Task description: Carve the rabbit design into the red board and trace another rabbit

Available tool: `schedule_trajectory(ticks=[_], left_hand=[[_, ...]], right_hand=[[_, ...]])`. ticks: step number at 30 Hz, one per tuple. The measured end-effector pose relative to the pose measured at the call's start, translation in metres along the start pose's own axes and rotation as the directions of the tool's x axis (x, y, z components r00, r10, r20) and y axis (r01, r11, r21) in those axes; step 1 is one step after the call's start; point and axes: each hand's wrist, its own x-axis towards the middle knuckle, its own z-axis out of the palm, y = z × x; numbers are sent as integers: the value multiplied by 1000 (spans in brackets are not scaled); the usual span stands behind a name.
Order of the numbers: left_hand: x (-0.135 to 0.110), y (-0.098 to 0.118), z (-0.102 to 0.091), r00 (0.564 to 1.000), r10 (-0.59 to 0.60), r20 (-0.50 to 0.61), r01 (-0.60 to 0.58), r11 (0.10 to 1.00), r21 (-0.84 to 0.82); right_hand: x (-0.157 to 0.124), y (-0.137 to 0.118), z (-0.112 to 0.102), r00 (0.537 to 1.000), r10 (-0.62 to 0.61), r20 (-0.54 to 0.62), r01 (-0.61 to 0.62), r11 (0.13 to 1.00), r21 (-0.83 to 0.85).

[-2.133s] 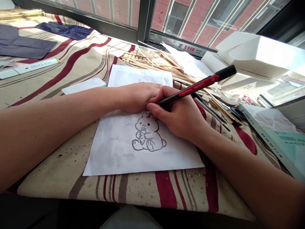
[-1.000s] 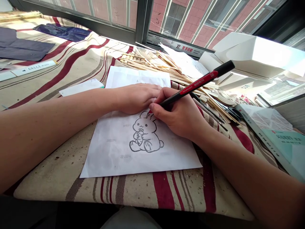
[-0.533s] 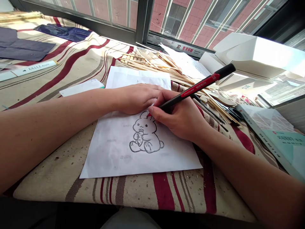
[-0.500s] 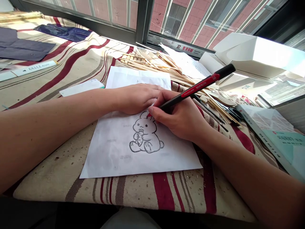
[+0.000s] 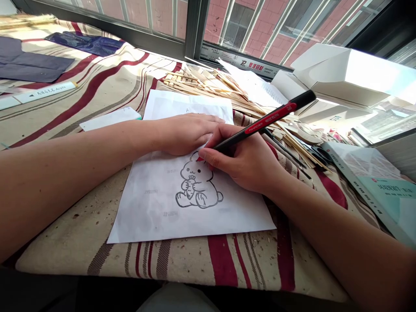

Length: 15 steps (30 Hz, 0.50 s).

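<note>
Now | right hand (image 5: 242, 160) grips pen (image 5: 260, 125), tip at the ear of the rabbit drawing (image 5: 196, 186) | left hand (image 5: 186, 134) lies open and flat on the paper (image 5: 152, 208) | paper on striped cloth (image 5: 65, 229) | white box (image 5: 351, 73) upper right, contents hidden | loose wooden sticks (image 5: 227, 89) just beside it

Left hand (image 5: 186, 134) covers part of the paper sheet (image 5: 156, 208), its faint gray print (image 5: 170, 213) is too small to read, and the book (image 5: 383, 195) gets cut off at the right edge.
</note>
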Motion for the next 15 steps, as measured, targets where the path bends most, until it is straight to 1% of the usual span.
schedule_trajectory(ticks=[4,8,15], left_hand=[[2,0,0,1000,2,-5,-2,1000,0],[3,2,-1,1000,-17,5,17,1000,19],[1,2,0,1000,-22,-2,22,999,24]], right_hand=[[0,-1,0,1000,0,20,0,1000,10],[0,-2,-1,1000,-11,-12,10,999,-43],[1,-2,-2,999,52,-10,-53,997,-56]])
